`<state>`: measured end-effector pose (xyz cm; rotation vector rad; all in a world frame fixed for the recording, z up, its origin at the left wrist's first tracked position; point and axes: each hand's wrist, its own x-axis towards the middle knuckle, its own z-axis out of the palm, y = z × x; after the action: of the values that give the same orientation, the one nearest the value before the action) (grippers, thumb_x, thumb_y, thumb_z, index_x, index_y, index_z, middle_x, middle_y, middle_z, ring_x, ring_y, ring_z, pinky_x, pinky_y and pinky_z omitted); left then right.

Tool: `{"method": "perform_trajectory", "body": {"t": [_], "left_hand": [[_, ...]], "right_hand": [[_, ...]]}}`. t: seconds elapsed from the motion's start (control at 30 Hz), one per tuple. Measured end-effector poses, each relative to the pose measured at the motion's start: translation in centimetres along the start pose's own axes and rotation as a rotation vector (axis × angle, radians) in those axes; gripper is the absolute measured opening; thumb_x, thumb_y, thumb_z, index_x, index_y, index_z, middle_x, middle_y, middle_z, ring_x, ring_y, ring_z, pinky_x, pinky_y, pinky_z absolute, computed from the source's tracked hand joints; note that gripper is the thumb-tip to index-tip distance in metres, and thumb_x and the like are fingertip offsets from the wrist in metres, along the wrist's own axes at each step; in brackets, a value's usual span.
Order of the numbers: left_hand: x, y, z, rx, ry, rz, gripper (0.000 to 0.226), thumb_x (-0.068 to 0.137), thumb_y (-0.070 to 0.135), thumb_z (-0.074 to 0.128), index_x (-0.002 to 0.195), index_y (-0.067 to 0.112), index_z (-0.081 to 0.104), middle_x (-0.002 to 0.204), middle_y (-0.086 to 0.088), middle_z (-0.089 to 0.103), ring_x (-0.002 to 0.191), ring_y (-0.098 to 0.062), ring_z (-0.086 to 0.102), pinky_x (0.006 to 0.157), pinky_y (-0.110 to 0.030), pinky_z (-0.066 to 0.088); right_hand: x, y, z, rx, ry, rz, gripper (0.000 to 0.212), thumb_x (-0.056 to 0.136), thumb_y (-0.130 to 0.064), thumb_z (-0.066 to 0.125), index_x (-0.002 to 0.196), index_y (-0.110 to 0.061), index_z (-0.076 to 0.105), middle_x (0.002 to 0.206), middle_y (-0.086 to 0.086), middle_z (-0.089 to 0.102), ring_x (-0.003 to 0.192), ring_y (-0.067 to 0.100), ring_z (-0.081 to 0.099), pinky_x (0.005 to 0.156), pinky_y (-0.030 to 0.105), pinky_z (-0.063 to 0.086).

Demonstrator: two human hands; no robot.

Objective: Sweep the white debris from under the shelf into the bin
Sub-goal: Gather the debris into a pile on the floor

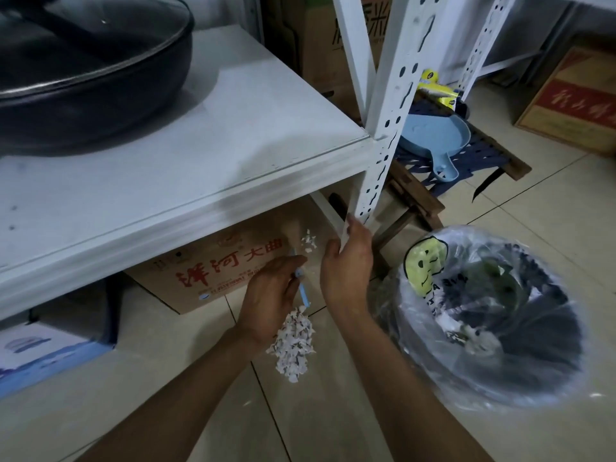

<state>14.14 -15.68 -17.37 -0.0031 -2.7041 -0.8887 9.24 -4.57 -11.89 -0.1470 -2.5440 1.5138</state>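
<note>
Head view: left hand (271, 295) grips one blue brush (304, 295), right hand (348, 261) grips one white strip (343, 235), two debris piles (295, 345).

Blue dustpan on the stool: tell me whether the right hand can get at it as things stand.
Probably not directly. The right hand grips the shelf post, and that post stands between it and the blue dustpan. It would have to release its grip and reach round the post.

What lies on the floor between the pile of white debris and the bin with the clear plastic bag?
In the head view, only bare beige floor tile separates the white debris pile from the bag-lined bin; the right forearm passes above it.
</note>
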Motion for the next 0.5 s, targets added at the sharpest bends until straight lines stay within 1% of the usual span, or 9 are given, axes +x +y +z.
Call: {"method": "perform_trajectory", "body": {"t": [0.07,0.1,0.17,0.2,0.23,0.33,0.43,0.5], "left_hand": [[0.5,0.7,0.0,0.016,0.005,0.046,0.034,0.085,0.000,0.064,0.118,0.009,0.065,0.105,-0.012,0.071,0.092,-0.025,0.068,0.082,-0.020,0.045],[0.9,0.9,0.0,0.033,0.013,0.068,0.034,0.086,0.003,0.064,0.119,0.009,0.064,0.104,-0.011,0.072,0.093,-0.025,0.068,0.081,-0.023,0.046],[1.9,1.3,0.3,0.072,0.019,0.076,0.034,0.087,0.006,0.064,0.121,0.010,0.062,0.102,-0.010,0.072,0.091,-0.026,0.069,0.078,-0.030,0.052],[2.4,1.6,0.4,0.089,0.019,0.072,0.034,0.087,0.005,0.064,0.121,0.010,0.062,0.099,-0.011,0.073,0.088,-0.027,0.069,0.074,-0.032,0.055],[3.0,1.6,0.7,0.106,0.021,0.074,0.034,0.087,0.004,0.064,0.120,0.009,0.062,0.097,-0.012,0.073,0.084,-0.030,0.070,0.070,-0.034,0.057],[4.7,1.9,1.7,0.197,-0.035,0.041,0.034,0.082,-0.003,0.065,0.114,0.008,0.063,0.091,-0.013,0.072,0.070,-0.033,0.070,0.056,-0.037,0.058],[6.4,1.8,3.1,0.276,-0.052,0.058,0.030,0.082,0.002,0.067,0.111,0.009,0.063,0.095,-0.011,0.073,0.072,-0.028,0.071,0.058,-0.037,0.059],[7.7,1.7,3.9,0.278,-0.050,0.078,0.024,0.084,0.004,0.066,0.108,0.008,0.064,0.095,-0.011,0.073,0.073,-0.027,0.071,0.061,-0.035,0.059]], "right_hand": [[0.8,-0.4,0.0,0.082,0.079,-0.031,0.052,0.098,-0.007,0.045,0.148,-0.011,0.032,0.154,0.006,0.035,0.143,0.017,0.031,0.114,0.019,0.025],[1.3,-0.7,0.0,0.097,0.108,-0.049,0.055,0.098,-0.006,0.044,0.150,-0.012,0.027,0.157,0.004,0.028,0.145,0.015,0.025,0.113,0.011,0.020],[2.5,-1.0,0.0,0.096,0.156,-0.105,0.059,0.098,-0.003,0.042,0.152,-0.014,0.021,0.161,0.001,0.020,0.147,0.012,0.018,0.102,-0.009,0.008],[3.0,-1.1,0.0,0.091,0.177,-0.141,0.061,0.098,-0.001,0.041,0.153,-0.014,0.019,0.161,0.001,0.018,0.147,0.011,0.016,0.097,-0.014,0.005],[3.5,-1.2,0.1,0.086,0.191,-0.175,0.061,0.097,0.001,0.040,0.153,-0.013,0.019,0.162,0.001,0.017,0.148,0.011,0.014,0.098,-0.014,0.004],[4.1,-1.0,0.5,0.092,0.189,-0.209,0.061,0.097,0.003,0.037,0.153,-0.012,0.018,0.161,-0.001,0.019,0.149,0.009,0.013,0.110,-0.003,0.004],[4.2,-0.8,0.3,0.123,0.172,-0.195,0.058,0.098,0.001,0.035,0.153,-0.014,0.020,0.161,-0.003,0.020,0.149,0.008,0.014,0.119,0.014,0.014],[4.3,-0.8,0.0,0.144,0.166,-0.179,0.057,0.099,-0.001,0.036,0.152,-0.015,0.021,0.161,-0.003,0.021,0.149,0.009,0.016,0.120,0.020,0.018]]}}
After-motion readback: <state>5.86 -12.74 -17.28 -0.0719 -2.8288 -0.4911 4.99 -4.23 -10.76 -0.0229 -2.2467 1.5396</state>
